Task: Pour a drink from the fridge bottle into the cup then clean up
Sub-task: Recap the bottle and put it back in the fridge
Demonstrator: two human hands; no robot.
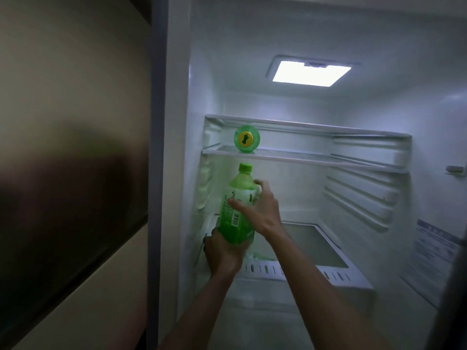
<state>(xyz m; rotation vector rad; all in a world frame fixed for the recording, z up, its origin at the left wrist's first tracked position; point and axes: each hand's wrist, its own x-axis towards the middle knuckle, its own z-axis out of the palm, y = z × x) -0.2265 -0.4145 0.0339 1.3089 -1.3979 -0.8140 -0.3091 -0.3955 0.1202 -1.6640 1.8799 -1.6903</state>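
Note:
A green drink bottle with a green cap and a label stands tilted slightly inside the open fridge, below the glass shelf. My left hand grips its base from underneath. My right hand curls round its upper body, thumb on the label side. A second green bottle lies on its side on the upper glass shelf, its cap end facing me. No cup is in view.
The lit fridge interior has ribbed white side walls, a ceiling lamp and a lower drawer cover. A dark-and-beige panel fills the left. The fridge door edge shows at the right.

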